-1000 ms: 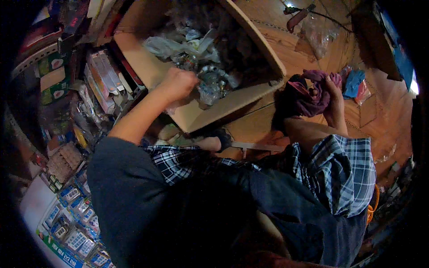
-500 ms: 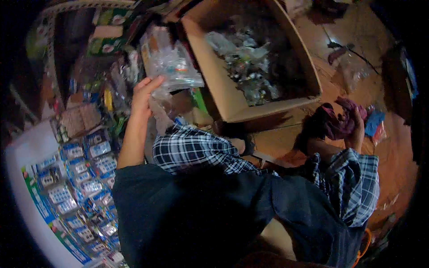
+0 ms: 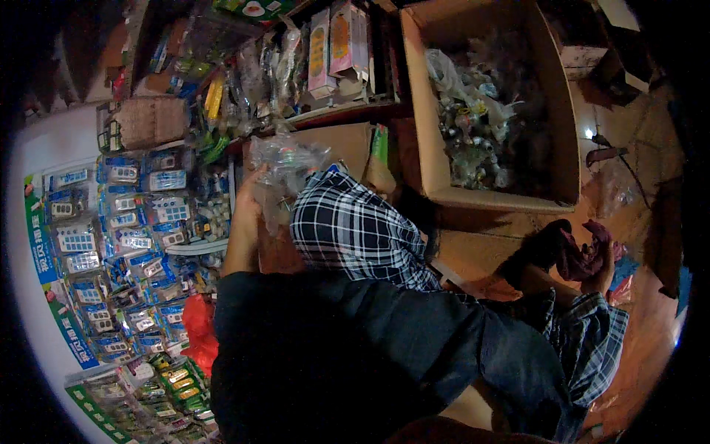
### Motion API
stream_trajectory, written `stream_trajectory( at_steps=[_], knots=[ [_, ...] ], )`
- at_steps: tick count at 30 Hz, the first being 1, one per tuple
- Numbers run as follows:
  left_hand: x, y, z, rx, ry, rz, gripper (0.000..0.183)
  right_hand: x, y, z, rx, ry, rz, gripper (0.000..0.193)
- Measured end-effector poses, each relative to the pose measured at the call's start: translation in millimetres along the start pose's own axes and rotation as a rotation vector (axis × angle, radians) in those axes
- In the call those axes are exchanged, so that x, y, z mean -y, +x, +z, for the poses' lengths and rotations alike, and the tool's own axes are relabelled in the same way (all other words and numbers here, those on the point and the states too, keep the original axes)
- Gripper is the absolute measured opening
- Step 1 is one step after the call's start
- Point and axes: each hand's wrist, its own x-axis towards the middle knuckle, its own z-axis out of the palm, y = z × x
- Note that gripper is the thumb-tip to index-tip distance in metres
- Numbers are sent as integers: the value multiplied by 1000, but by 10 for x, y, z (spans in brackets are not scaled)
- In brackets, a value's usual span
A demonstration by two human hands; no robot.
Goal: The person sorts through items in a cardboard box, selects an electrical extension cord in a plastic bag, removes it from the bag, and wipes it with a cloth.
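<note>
My left hand is closed at the edge of a crumpled clear plastic bag, just left of my knee in checked cloth. Small colored bits show through the plastic, too blurred to name. Its fingertips are partly hidden by the bag. Over on the right, my right hand grips a bunched maroon cloth, low by my other leg.
An open cardboard box holding plastic scraps stands ahead. Left of it is a shelf with upright cartons and plastic packets. Blister-packed remotes hang on the left, above a red bag. A cable lies on the tiled floor.
The view has swung left, showing more of the hanging packs. My left hand has brought the plastic bag down from before the shelf toward my knee. My right hand still holds the cloth.
</note>
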Motion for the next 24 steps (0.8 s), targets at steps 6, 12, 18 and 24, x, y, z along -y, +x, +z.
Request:
stream_trajectory(
  at_steps=[6,12,18,24],
  knots=[
    [477,542,-46,-82,628,4,44,27,1,29,77,-55,-35,41],
    [147,-63,43,-177,657,183,39,-55,44,9,114,-19,-16,41],
    [-560,-463,1076,11,598,531,25,89,-102,152,-13,-63,-46,39],
    [-457,-694,2632,410,869,667,28,-3,85,76,-116,51,8,33]
  ],
)
